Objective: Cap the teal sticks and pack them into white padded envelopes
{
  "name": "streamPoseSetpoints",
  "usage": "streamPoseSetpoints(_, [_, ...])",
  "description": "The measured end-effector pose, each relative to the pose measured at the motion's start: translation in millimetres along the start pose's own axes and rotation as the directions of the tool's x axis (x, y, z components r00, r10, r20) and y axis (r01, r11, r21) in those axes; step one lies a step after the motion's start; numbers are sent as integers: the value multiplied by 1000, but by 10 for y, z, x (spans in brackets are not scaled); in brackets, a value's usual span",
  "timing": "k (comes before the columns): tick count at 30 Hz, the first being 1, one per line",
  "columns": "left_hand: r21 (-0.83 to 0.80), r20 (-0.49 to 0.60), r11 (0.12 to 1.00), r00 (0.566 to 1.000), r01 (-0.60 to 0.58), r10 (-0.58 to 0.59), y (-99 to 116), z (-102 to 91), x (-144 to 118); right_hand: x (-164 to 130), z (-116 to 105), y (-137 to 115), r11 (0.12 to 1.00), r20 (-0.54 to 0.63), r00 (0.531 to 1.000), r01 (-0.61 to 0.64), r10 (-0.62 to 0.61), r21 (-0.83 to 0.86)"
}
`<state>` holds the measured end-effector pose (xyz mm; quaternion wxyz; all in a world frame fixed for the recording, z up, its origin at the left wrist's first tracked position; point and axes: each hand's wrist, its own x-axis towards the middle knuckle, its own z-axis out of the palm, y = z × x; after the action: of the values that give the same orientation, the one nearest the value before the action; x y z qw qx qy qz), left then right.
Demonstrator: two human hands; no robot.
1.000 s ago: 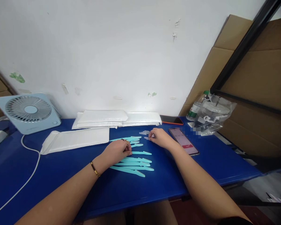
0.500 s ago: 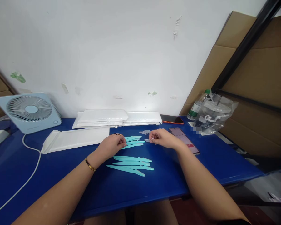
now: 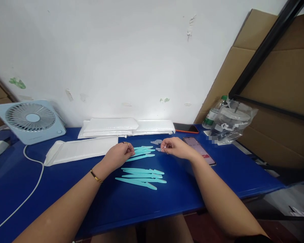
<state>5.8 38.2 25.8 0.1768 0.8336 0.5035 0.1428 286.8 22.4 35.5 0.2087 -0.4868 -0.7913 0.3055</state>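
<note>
My left hand (image 3: 120, 153) is closed, thumb and fingertips pinching the handle end of a turquoise eyebrow razor (image 3: 149, 151). Other razors of the same kind lie beside and under it, and my fingers cover their left ends. My right hand (image 3: 171, 146) pinches a small clear plastic blade cap (image 3: 158, 149), held just off the tip of that razor. Behind it, several loose clear caps (image 3: 156, 142) rest on the blue table (image 3: 177, 189). Nearer to me, a second group of turquoise razors (image 3: 142, 176) lies with tips to the right.
White padded envelopes (image 3: 111, 125) are stacked along the wall, with another envelope (image 3: 83, 150) left of my hand. A blue fan (image 3: 32, 118) stands at the left. Two phones, one lit phone (image 3: 199, 150) and one dark phone (image 3: 186, 128), lie right, near a bottle (image 3: 211, 116) and a bagged cup (image 3: 230, 123).
Both hands have shifted slightly up and away from me, with the razor and the cap still in them. The groups on the table stay as they were.
</note>
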Motion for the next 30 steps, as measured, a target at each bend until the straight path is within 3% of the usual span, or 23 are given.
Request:
streamPoseSetpoints(4, [-20,4,999,1000,-31,31,5,20,8,34,105,-36,999,9,999,41,-41,26])
streamPoseSetpoints(8, [-6,-37,999,998,-46,46,-13,26,24,72,193,-80,997,-54,995,82,-82,4])
streamPoseSetpoints(15, [-3,-45,1000,999,-15,15,-30,-37,25,39,73,-20,998,-135,989,52,-58,-43])
streamPoseSetpoints(26, [-7,-24,997,997,-74,74,27,32,29,108,249,-83,995,-97,990,101,-99,17])
streamPoseSetpoints(28, [10,-18,998,998,-55,56,-9,46,42,107,181,-45,997,-146,987,76,-74,4])
streamPoseSetpoints(30, [34,-22,999,999,-24,25,-54,47,55,84,40,39,999,-281,959,0,-15,-52])
